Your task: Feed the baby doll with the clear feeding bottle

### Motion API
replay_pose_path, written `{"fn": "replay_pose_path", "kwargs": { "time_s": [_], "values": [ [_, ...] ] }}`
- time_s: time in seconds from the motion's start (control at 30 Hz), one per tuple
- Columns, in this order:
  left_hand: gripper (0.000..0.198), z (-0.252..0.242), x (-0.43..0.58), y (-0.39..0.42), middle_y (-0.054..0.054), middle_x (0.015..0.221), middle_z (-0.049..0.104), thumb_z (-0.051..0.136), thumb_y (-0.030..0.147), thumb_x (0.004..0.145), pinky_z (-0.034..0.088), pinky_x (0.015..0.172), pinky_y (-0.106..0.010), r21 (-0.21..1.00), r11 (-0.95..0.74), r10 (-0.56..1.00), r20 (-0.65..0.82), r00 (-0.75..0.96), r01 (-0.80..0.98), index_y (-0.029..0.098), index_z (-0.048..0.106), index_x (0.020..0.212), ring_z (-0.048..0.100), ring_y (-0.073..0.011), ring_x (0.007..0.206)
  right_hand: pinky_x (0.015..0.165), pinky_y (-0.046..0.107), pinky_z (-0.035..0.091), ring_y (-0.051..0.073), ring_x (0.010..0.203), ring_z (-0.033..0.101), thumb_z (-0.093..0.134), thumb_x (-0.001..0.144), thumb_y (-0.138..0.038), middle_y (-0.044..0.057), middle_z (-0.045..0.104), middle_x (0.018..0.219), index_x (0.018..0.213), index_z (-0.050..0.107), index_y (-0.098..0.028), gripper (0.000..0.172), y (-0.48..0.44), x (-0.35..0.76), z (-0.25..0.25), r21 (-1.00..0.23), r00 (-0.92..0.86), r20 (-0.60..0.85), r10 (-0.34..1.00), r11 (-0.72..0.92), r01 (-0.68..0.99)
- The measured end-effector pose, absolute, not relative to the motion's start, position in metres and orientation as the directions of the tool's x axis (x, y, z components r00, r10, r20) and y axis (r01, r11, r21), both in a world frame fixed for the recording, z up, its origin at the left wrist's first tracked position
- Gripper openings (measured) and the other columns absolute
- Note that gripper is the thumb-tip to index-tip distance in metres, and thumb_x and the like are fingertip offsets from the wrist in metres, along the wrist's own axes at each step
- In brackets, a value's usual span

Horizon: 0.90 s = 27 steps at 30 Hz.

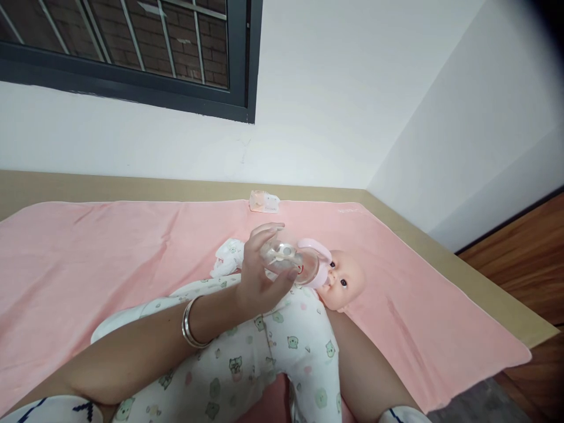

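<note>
My left hand (pixel 267 276) is closed round a clear baby bottle (pixel 288 258) with a pink collar and a pink handle. The bottle lies tilted, its teat end at the mouth of a baby doll (pixel 350 279). The bald doll wears a white suit (pixel 251 352) printed with small green and pink animals, and lies across my lap with its head to the right. My right forearm (pixel 370 364) passes beneath the doll's head and neck; the hand itself is hidden behind the doll. Crumpled white cloth or plastic (pixel 228 257) shows just left of my left hand.
A pink blanket (pixel 101 247) covers most of a beige surface (pixel 79 183). At its back edge lies a small pink and white packet (pixel 264 201). Beyond are a white wall and a barred window (pixel 132 64). Brown wood panelling (pixel 520 264) stands at the right.
</note>
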State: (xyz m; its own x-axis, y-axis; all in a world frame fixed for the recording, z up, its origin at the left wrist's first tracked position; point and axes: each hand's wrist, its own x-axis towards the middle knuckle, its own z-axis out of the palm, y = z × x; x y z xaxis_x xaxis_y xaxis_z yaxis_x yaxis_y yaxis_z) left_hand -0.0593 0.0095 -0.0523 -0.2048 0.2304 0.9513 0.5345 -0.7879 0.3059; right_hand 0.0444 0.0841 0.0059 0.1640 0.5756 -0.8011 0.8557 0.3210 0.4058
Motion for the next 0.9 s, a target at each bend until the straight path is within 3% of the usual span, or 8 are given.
{"fn": "replay_pose_path", "kwargs": {
  "time_s": [0.07, 0.17, 0.4, 0.57, 0.67, 0.8, 0.9],
  "values": [
    [0.058, -0.052, -0.059, 0.009, -0.013, 0.119, 0.054, 0.065, 0.031, 0.081, 0.047, 0.097, -0.046, 0.310, -0.779, 0.235, 0.950, -0.205, 0.546, 0.018, 0.040, 0.132, 0.054, -0.0258, 0.116, 0.111, 0.026, 0.030, 0.014, 0.129, 0.048, 0.045, 0.082, -0.003, 0.014, 0.061, 0.125, 0.103, 0.066, 0.001, 0.030, 0.085, 0.044, 0.005, 0.478, 0.271, -0.821, 0.503, 0.346, 0.807],
    [0.057, -0.052, -0.060, 0.009, -0.013, 0.120, 0.054, 0.064, 0.032, 0.082, 0.048, 0.096, -0.046, 0.317, -0.770, 0.244, 0.948, -0.203, 0.553, 0.019, 0.039, 0.132, 0.054, -0.0253, 0.116, 0.114, 0.025, 0.024, 0.012, 0.134, 0.041, 0.040, 0.086, -0.008, 0.013, 0.056, 0.132, 0.108, 0.063, 0.001, 0.033, 0.085, 0.044, 0.005, 0.488, 0.301, -0.836, 0.458, 0.371, 0.790],
    [0.057, -0.052, -0.060, 0.009, -0.014, 0.119, 0.054, 0.065, 0.032, 0.082, 0.047, 0.097, -0.044, 0.315, -0.774, 0.239, 0.949, -0.208, 0.549, 0.017, 0.040, 0.131, 0.054, -0.0246, 0.116, 0.114, 0.020, 0.023, 0.009, 0.135, 0.039, 0.036, 0.087, -0.007, 0.011, 0.053, 0.136, 0.124, 0.054, -0.002, 0.042, 0.081, 0.045, 0.012, 0.484, 0.291, -0.840, 0.458, 0.391, 0.783],
    [0.057, -0.053, -0.060, 0.009, -0.015, 0.120, 0.053, 0.065, 0.030, 0.082, 0.047, 0.098, -0.045, 0.317, -0.776, 0.244, 0.948, -0.204, 0.544, 0.017, 0.040, 0.131, 0.054, -0.0250, 0.117, 0.114, 0.020, 0.024, 0.008, 0.135, 0.040, 0.037, 0.088, -0.009, 0.007, 0.055, 0.134, 0.117, 0.059, -0.004, 0.037, 0.083, 0.044, 0.011, 0.491, 0.296, -0.842, 0.451, 0.412, 0.768],
    [0.058, -0.053, -0.060, 0.009, -0.014, 0.121, 0.053, 0.065, 0.031, 0.082, 0.048, 0.097, -0.046, 0.321, -0.774, 0.246, 0.947, -0.208, 0.546, 0.019, 0.039, 0.132, 0.054, -0.0251, 0.116, 0.115, 0.020, 0.024, 0.008, 0.134, 0.040, 0.037, 0.089, -0.011, 0.006, 0.053, 0.137, 0.122, 0.057, -0.006, 0.039, 0.079, 0.043, 0.015, 0.507, 0.299, -0.836, 0.460, 0.438, 0.742],
    [0.058, -0.054, -0.060, 0.010, -0.014, 0.122, 0.053, 0.064, 0.030, 0.082, 0.048, 0.098, -0.047, 0.317, -0.783, 0.243, 0.948, -0.205, 0.535, 0.019, 0.039, 0.133, 0.053, -0.0254, 0.117, 0.115, 0.021, 0.024, 0.010, 0.134, 0.040, 0.037, 0.088, -0.009, 0.009, 0.052, 0.138, 0.129, 0.051, -0.005, 0.043, 0.077, 0.042, 0.017, 0.488, 0.287, -0.843, 0.454, 0.424, 0.763],
    [0.059, -0.054, -0.060, 0.010, -0.014, 0.121, 0.053, 0.065, 0.029, 0.081, 0.048, 0.097, -0.047, 0.323, -0.783, 0.250, 0.946, -0.207, 0.531, 0.019, 0.039, 0.133, 0.053, -0.0257, 0.117, 0.115, 0.023, 0.023, 0.011, 0.134, 0.040, 0.038, 0.087, -0.007, 0.011, 0.052, 0.137, 0.124, 0.055, -0.002, 0.041, 0.079, 0.043, 0.014, 0.487, 0.289, -0.836, 0.467, 0.389, 0.782]
  ]
}}
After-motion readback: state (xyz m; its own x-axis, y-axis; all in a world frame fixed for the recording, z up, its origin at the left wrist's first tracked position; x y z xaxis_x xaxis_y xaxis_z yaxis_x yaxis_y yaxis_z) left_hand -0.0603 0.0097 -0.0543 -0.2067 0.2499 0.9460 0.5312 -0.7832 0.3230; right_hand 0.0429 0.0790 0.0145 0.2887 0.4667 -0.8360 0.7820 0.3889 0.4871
